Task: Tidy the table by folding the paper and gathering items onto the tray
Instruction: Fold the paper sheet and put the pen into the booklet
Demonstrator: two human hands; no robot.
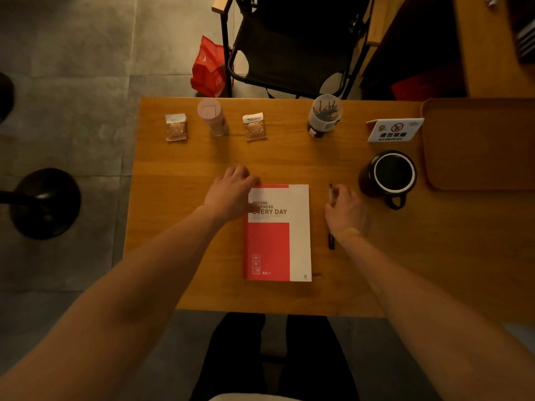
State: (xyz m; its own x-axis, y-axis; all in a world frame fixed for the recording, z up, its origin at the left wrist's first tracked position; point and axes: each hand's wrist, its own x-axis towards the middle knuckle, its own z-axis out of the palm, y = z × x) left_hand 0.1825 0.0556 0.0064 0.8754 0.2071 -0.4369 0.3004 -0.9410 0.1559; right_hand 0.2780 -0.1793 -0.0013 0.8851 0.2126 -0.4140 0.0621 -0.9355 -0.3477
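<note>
Paper: the red-and-white sheet [278, 233], printed "EVERY DAY", lies flat near the middle of the table [202, 157], close to the near edge; I see no fold in it.
Tray: the tray [480, 146] sits at the table's right end with nothing visible on it.
Progress: by my reading the task is barely begun. The fold is not yet made and every loose item is off the tray.
Left to gather: two snack packets [176, 127] and [254, 126], a pink-lidded bottle [212, 117] between them, a clear jar [324, 115] of dark bits, a black mug [388, 175] just beside the tray, and a black pen [331, 218].
Left hand: the left hand [231, 195] lies palm down over the paper's upper left corner, fingers spread and relaxed, touching the sheet; grip released, clutching nothing.
Right hand: the right hand [346, 211] rests on the table right of the paper, fingers curled around the pen's upper part; the grip looks closed on the pen.
Arms: both forearms reach forward from the near edge, bare, either side of the paper.
Sign: a no-smoking sign [393, 130] stands just left of the tray.
</note>
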